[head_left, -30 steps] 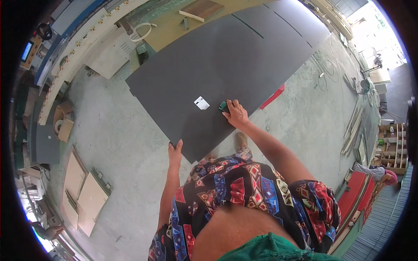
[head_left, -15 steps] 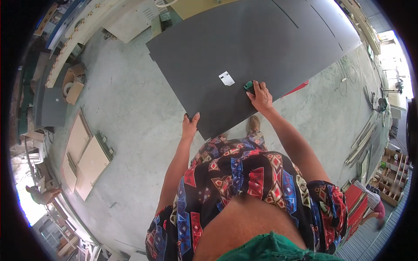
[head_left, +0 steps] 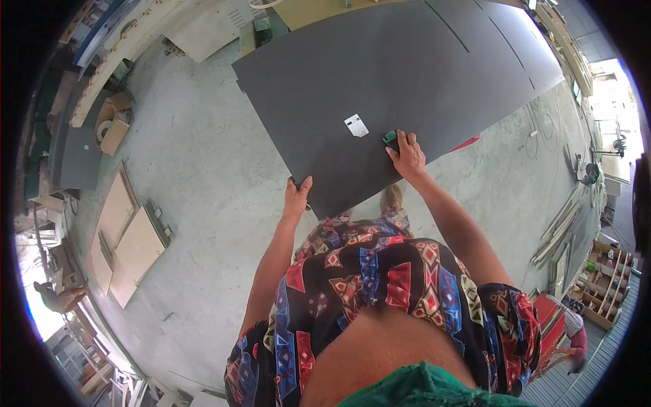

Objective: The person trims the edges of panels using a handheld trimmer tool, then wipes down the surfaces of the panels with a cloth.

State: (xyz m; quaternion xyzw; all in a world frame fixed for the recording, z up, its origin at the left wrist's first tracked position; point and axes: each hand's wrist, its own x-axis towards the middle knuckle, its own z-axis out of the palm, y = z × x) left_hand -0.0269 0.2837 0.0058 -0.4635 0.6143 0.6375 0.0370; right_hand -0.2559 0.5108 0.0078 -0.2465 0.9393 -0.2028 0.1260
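A large dark grey panel (head_left: 325,88) lies in front of me, with narrow dark slots near its far right end. My left hand (head_left: 297,195) grips the panel's near left edge, thumb on top and the other fingers partly hidden at the edge. Under the fingers of my right hand (head_left: 409,157) is a small green and black object (head_left: 391,140), held against the panel's surface near its right edge. A white label (head_left: 356,125) sits on the panel just left of that object.
Pale boards (head_left: 139,258) lie on the floor at the left, below an open cardboard box (head_left: 114,125). Long strips (head_left: 557,234) lie at the right. One person (head_left: 576,336) is at the lower right, another (head_left: 61,297) at the far left.
The view has shifted, so the panel and both hands appear farther right and higher than a second ago. Both hands keep their holds, and the green object remains right of the label.
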